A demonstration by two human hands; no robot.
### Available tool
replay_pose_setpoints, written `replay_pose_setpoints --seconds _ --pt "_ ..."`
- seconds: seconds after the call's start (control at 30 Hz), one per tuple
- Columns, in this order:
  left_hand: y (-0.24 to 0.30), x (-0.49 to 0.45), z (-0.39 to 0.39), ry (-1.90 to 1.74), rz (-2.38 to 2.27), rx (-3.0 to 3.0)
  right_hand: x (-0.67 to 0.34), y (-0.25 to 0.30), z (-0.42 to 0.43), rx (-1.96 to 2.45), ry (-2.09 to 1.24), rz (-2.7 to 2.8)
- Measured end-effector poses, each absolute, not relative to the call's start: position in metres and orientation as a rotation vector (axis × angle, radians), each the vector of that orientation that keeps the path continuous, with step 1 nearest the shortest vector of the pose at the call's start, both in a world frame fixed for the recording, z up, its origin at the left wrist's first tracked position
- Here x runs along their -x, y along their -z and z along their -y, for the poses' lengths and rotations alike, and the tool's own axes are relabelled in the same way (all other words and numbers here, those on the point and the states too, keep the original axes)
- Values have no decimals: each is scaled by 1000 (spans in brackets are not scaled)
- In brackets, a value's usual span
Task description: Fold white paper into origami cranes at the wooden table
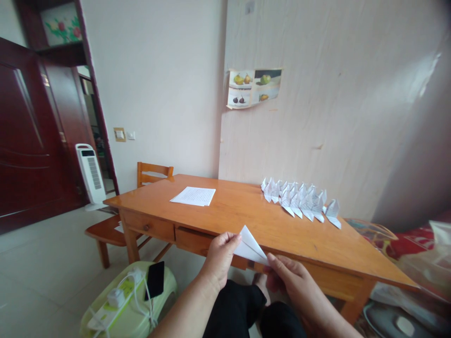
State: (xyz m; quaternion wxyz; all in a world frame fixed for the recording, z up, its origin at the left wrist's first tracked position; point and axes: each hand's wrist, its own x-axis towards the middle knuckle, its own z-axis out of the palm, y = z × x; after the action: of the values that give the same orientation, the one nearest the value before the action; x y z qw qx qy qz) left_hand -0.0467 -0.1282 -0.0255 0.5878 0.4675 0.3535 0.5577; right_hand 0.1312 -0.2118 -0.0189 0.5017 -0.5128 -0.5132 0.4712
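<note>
Folded white paper [249, 245] held between both hands at the near edge of the table [246, 220].
Left hand [220, 256] pinches its left corner, right hand [287, 277] grips the lower right end. Farther back on the table lie a row of folded paper cranes [299, 199] and a stack of flat sheets [193, 195].

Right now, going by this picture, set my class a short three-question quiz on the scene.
1. True or false: the left hand and the right hand both hold the folded white paper.
2. How are the folded paper figures arranged on the wooden table? A: one pile. B: a row. C: a circle.
3. What lies flat on the table, away from the figures?
Key: 1 true; 2 B; 3 paper sheets.
</note>
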Motion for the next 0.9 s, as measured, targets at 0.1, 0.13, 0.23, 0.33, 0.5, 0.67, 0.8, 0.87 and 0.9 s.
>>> replay_pose_setpoints --seconds 0.1,0.13,0.23,0.33,0.5,0.67,0.8,0.87,0.9 --pt "27 48 126 -1344 -850 -1059 -131 16 211 1230 -1123 1139" --pt "28 48 126 -1356 -857 -1049 -131 15 211 1225 -1119 1113" --pt "28 46 127 -1369 -865 -1032 -131 15 211 1224 -1118 1088" --pt "27 44 130 -1364 -858 -1034 -130 16 211 1222 -1122 1107" --pt "22 40 137 -1337 -841 -1078 -130 14 208 1208 -1089 1213" --pt "19 40 139 -1290 -817 -1099 -136 15 206 1209 -1042 1228" --pt "20 40 137 -1299 -835 -1050 -136 15 206 1225 -1017 1219" --pt "21 40 136 -1301 -844 -1037 -135 14 207 1214 -995 1208" --pt "22 39 136 -1294 -842 -1031 -135 13 207 1204 -991 1206"
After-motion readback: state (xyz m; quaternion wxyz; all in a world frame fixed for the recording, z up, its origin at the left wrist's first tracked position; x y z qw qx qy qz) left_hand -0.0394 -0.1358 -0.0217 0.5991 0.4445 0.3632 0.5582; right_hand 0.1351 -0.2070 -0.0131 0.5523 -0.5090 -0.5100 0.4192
